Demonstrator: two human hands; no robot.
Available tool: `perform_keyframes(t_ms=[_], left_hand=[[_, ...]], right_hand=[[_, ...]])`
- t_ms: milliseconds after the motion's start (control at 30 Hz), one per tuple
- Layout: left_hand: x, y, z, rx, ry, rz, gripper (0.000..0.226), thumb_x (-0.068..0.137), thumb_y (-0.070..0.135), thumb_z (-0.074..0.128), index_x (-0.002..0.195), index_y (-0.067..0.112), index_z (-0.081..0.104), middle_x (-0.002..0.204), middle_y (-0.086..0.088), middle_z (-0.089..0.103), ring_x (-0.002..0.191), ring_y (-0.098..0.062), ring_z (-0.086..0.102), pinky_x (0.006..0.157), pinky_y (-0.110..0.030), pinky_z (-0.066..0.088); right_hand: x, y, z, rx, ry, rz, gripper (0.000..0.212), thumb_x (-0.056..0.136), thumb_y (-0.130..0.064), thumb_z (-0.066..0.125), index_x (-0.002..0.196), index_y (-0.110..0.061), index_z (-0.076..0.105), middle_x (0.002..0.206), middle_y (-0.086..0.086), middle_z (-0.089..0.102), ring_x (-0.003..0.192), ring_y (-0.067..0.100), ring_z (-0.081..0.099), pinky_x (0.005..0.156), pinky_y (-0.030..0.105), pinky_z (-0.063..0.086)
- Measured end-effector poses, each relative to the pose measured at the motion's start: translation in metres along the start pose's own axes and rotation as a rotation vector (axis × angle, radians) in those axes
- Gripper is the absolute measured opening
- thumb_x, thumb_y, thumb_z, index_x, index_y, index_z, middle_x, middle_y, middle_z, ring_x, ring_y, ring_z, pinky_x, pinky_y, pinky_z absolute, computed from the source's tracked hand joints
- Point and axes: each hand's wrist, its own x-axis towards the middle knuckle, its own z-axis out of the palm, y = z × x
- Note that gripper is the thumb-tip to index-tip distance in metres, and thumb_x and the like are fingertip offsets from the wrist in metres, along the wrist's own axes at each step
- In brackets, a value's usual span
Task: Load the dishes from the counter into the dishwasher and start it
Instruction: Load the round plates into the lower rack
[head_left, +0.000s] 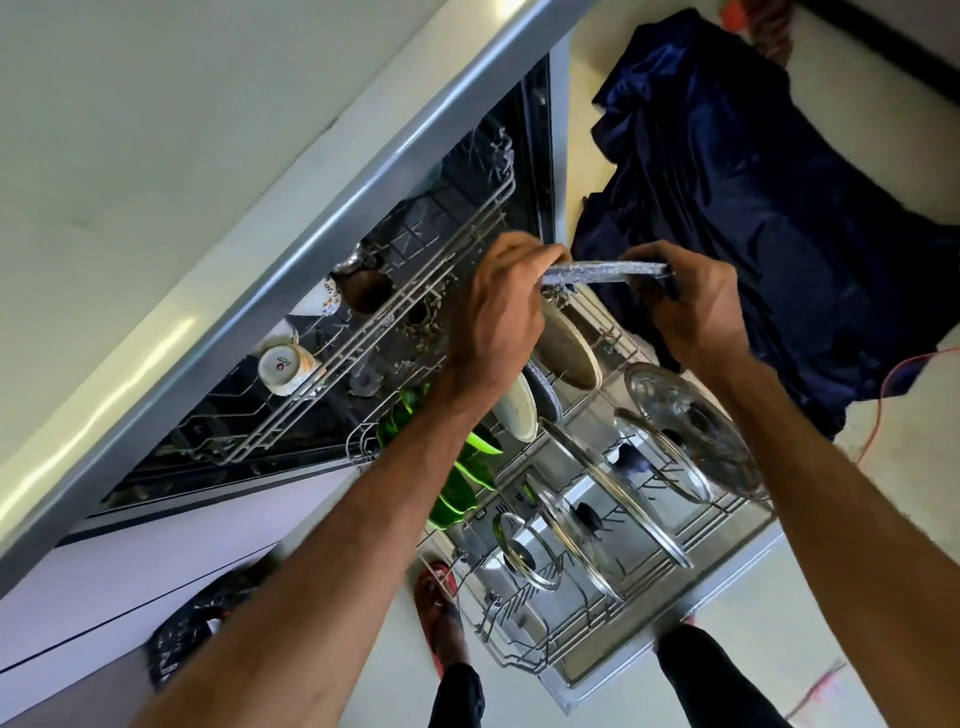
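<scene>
Both my hands hold one speckled grey plate (605, 273) edge-on above the far end of the lower rack (524, 654). My left hand (498, 317) grips its left rim and my right hand (696, 301) grips its right rim. Below it stand beige plates (569, 345) and a white plate (517, 410) in the rack's tines. Green plates (460, 493) stand further left, and several glass lids (691, 431) lean in the rack's near half. The upper rack (332, 364) holds a white cup (283, 369) and a brown cup (366, 291).
The dishwasher door (727, 597) lies open at floor level under the lower rack. A grey counter edge (291, 249) runs diagonally above. A dark blue cloth (753, 208) covers something to the right, with an orange cable (893, 374) on the floor. My foot in a red sandal (436, 597) stands beside the door.
</scene>
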Motion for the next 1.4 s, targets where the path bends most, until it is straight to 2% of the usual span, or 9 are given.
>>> perform_keyframes(t_ms=[33, 133, 267, 400, 567, 700, 900, 1133, 1400], left_hand=[[0.007, 0.000, 0.005, 0.007, 0.019, 0.020, 0.038, 0.085, -0.007, 0.069, 0.120, 0.007, 0.070, 0.123, -0.010, 0.067, 0.115, -0.018, 0.062, 0.102, -0.025, 0.049], [0.024, 0.003, 0.022, 0.035, 0.068, -0.030, 0.046, 0.087, -0.003, 0.068, 0.132, 0.003, 0.060, 0.139, -0.016, 0.058, 0.135, -0.027, 0.050, 0.115, -0.035, 0.038], [0.018, 0.000, 0.040, 0.098, -0.008, -0.190, 0.068, 0.084, 0.000, 0.068, 0.146, 0.000, 0.042, 0.148, -0.017, 0.050, 0.141, -0.029, 0.042, 0.119, -0.037, 0.033], [-0.008, -0.009, 0.058, 0.144, -0.169, -0.213, 0.061, 0.085, -0.001, 0.067, 0.142, 0.006, 0.047, 0.140, -0.010, 0.057, 0.129, -0.023, 0.051, 0.101, -0.021, 0.033], [-0.030, -0.017, 0.071, 0.125, -0.330, -0.264, 0.057, 0.080, 0.000, 0.068, 0.135, 0.009, 0.053, 0.134, -0.009, 0.059, 0.127, -0.024, 0.050, 0.103, -0.041, 0.048], [-0.034, -0.019, 0.072, 0.090, -0.344, -0.268, 0.052, 0.081, -0.001, 0.069, 0.130, 0.008, 0.055, 0.134, -0.010, 0.058, 0.127, -0.023, 0.051, 0.102, -0.040, 0.050], [-0.039, -0.027, 0.072, 0.070, -0.338, -0.299, 0.044, 0.082, 0.000, 0.068, 0.125, 0.008, 0.059, 0.134, -0.008, 0.060, 0.128, -0.022, 0.050, 0.107, -0.041, 0.046], [-0.052, -0.036, 0.071, 0.052, -0.345, -0.325, 0.039, 0.082, 0.001, 0.070, 0.118, 0.011, 0.061, 0.129, -0.004, 0.059, 0.126, -0.020, 0.049, 0.101, -0.038, 0.051], [-0.060, -0.032, 0.060, -0.013, -0.312, -0.326, 0.039, 0.083, -0.001, 0.069, 0.120, 0.007, 0.061, 0.132, -0.009, 0.058, 0.128, -0.023, 0.049, 0.109, -0.040, 0.046]], right_hand=[[0.001, 0.004, -0.005, -0.017, -0.014, -0.015, 0.024, 0.095, -0.029, 0.062, 0.114, -0.017, 0.072, 0.092, -0.006, 0.072, 0.077, 0.013, 0.069, 0.065, 0.012, 0.049], [-0.003, 0.022, -0.009, -0.199, 0.006, -0.007, 0.026, 0.096, -0.036, 0.056, 0.102, -0.015, 0.070, 0.072, 0.003, 0.068, 0.056, 0.022, 0.062, 0.049, 0.031, 0.048], [-0.009, 0.050, 0.005, -0.311, 0.021, 0.159, 0.022, 0.096, -0.029, 0.059, 0.087, -0.009, 0.061, 0.068, 0.016, 0.064, 0.061, 0.041, 0.061, 0.054, 0.048, 0.053], [-0.004, 0.059, 0.028, -0.412, -0.090, 0.251, 0.021, 0.093, -0.031, 0.054, 0.096, -0.011, 0.063, 0.078, 0.021, 0.068, 0.069, 0.044, 0.064, 0.061, 0.046, 0.053], [0.004, 0.063, 0.058, -0.471, -0.221, 0.277, 0.016, 0.093, -0.016, 0.049, 0.093, -0.013, 0.064, 0.091, 0.023, 0.065, 0.085, 0.046, 0.062, 0.068, 0.043, 0.045], [0.005, 0.076, 0.075, -0.513, -0.290, 0.301, 0.013, 0.096, -0.011, 0.046, 0.091, -0.015, 0.058, 0.094, 0.017, 0.061, 0.088, 0.041, 0.060, 0.069, 0.037, 0.040], [0.009, 0.082, 0.089, -0.423, -0.338, 0.311, 0.026, 0.102, -0.029, 0.051, 0.123, -0.018, 0.060, 0.109, 0.019, 0.065, 0.097, 0.042, 0.064, 0.083, 0.047, 0.055], [0.006, 0.083, 0.090, -0.539, -0.328, 0.235, 0.019, 0.092, -0.007, 0.052, 0.104, -0.006, 0.068, 0.096, 0.019, 0.067, 0.089, 0.040, 0.065, 0.070, 0.041, 0.048], [0.001, 0.087, 0.076, -0.455, -0.249, 0.302, 0.017, 0.099, -0.021, 0.055, 0.107, -0.009, 0.064, 0.099, 0.018, 0.065, 0.090, 0.035, 0.064, 0.078, 0.042, 0.052]])
